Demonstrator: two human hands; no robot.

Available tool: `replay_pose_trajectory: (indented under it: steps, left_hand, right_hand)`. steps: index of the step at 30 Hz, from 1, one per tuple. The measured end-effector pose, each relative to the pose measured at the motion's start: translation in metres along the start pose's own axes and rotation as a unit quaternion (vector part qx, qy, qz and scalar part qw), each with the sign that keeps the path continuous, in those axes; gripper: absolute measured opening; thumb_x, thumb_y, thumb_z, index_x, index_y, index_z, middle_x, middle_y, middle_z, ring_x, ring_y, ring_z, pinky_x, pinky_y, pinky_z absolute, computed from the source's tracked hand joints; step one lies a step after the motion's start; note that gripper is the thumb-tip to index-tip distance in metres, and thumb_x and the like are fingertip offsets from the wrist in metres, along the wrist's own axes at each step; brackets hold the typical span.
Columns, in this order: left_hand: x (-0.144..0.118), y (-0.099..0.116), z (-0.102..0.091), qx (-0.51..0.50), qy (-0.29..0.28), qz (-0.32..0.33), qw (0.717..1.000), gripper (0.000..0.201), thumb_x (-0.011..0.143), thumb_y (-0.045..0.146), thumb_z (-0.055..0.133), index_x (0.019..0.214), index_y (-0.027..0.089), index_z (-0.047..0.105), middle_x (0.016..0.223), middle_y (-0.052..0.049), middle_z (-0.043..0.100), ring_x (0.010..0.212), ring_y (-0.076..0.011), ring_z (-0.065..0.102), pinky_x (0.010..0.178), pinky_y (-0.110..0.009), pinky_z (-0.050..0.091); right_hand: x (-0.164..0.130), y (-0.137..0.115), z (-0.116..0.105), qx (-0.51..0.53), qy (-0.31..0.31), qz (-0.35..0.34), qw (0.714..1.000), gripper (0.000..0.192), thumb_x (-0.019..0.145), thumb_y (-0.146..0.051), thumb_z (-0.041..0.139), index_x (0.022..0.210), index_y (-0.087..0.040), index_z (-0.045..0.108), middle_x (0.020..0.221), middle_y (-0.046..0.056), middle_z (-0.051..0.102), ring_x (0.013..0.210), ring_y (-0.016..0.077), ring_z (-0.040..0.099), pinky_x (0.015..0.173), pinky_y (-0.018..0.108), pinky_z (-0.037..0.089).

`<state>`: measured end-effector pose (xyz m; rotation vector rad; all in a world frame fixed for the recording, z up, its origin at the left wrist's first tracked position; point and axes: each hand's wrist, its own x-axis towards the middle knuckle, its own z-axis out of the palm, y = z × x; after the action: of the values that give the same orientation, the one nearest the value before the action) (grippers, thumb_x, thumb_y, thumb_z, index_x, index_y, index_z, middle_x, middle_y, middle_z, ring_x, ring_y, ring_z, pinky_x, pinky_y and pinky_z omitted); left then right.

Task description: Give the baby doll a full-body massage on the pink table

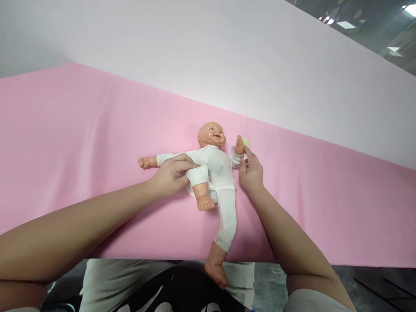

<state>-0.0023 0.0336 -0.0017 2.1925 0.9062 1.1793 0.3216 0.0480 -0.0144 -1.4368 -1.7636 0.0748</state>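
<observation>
Mid-frame on the pink counter [65, 143], left hand [170, 175] pinches the doll [216, 173] by its soft sleeve, right hand [251, 173] fingers closed on its wrist; light, floppy, best held by the torso.

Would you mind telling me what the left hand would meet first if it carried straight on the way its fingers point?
The left hand points rightward and already rests on the doll at its white-clad hip, so it would press into the doll's torso first; depth is hard to judge.
</observation>
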Motion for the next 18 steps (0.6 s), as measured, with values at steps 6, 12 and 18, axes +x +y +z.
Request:
replay_pose_trajectory:
  steps: [6,12,18]
  left_hand:
    - [0.010,-0.015,0.005,-0.045,-0.023,-0.087,0.995,0.025,0.078,0.017,0.060,0.091,0.019,0.081,0.094,-0.003,0.074,0.084,-0.0188,0.071,0.072,-0.028,0.057]
    - [0.007,-0.012,0.006,-0.035,-0.018,-0.063,0.997,0.021,0.085,0.020,0.063,0.095,0.020,0.082,0.094,-0.004,0.074,0.085,-0.0189,0.072,0.073,-0.030,0.059]
    - [-0.002,0.006,0.001,-0.028,-0.028,0.052,0.998,0.019,0.095,0.024,0.066,0.105,0.023,0.083,0.098,-0.005,0.072,0.085,-0.0167,0.072,0.078,-0.031,0.061]
  right_hand:
    - [-0.005,-0.019,0.008,0.023,-0.149,-0.102,0.983,0.050,0.102,-0.023,0.047,0.150,-0.023,0.060,0.157,0.009,0.063,0.145,0.0268,0.059,0.122,0.050,0.049]
    - [-0.001,-0.009,0.010,0.080,-0.165,0.035,0.982,0.053,0.094,-0.038,0.065,0.145,-0.023,0.061,0.099,0.003,0.078,0.069,0.0192,0.067,0.075,0.038,0.062]
    - [0.001,0.004,0.013,0.127,-0.027,0.126,0.983,0.071,0.086,-0.051,0.075,0.146,-0.021,0.051,0.120,0.010,0.074,0.062,0.0135,0.062,0.067,0.033,0.059]
